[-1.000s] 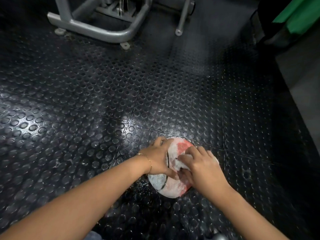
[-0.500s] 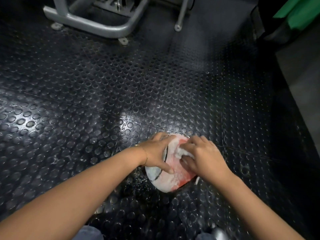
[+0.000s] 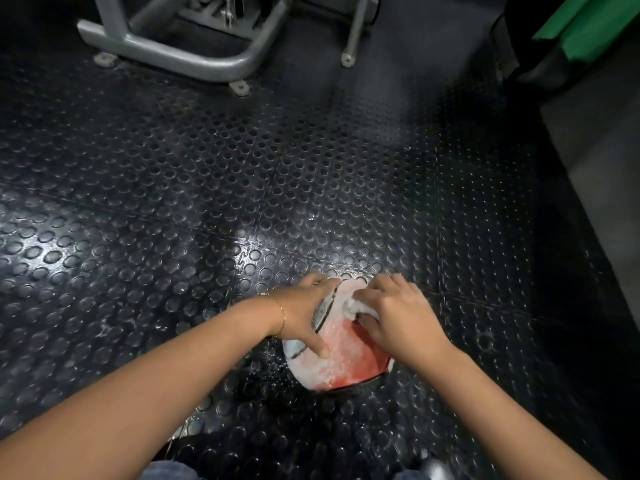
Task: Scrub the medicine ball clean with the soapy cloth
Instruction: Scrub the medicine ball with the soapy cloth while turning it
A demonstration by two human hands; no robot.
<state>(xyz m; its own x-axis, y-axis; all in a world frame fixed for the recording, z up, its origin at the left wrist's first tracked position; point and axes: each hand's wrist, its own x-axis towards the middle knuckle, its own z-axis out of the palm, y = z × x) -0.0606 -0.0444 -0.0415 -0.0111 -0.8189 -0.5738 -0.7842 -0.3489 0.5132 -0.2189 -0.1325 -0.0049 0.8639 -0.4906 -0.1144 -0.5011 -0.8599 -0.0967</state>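
At eleven o'clock of the view a grey machine frame [image 3: 194, 60] stands on the studded rubber floor [image 3: 207, 202], well apart from the work. Nearer, the left forearm reaches in from seven o'clock, a thin bracelet [image 3: 282, 315] at the wrist. The left hand [image 3: 303, 311] lies spread against the nine o'clock side of the medicine ball [image 3: 346, 358]; its fingers are splayed and fairly straight over the far-left curve and the thumb is stretched down toward six o'clock, so it presses and steadies without closing round anything.

The medicine ball rests on the floor at about six o'clock of the view, between the two hands; it is red and white with dark seams and filmed with suds, and flecks of foam lie on the floor just beside it.

The soapy cloth [image 3: 351, 306] is bunched white at roughly twelve o'clock on the ball's upper face; the right hand [image 3: 398, 317], coming in from five o'clock, has its fingers curled tight round that cloth and bears it down on the ball. A green panel [image 3: 588, 22] shows at one o'clock, far off.

The relation that matters, as I judge it: the unscrubbed-looking red lies from the cloth toward six o'clock, down the near face; the right hand is nearer to it; the ball is round, with no long axis, so it may roll unless the left hand braces against the stroke.
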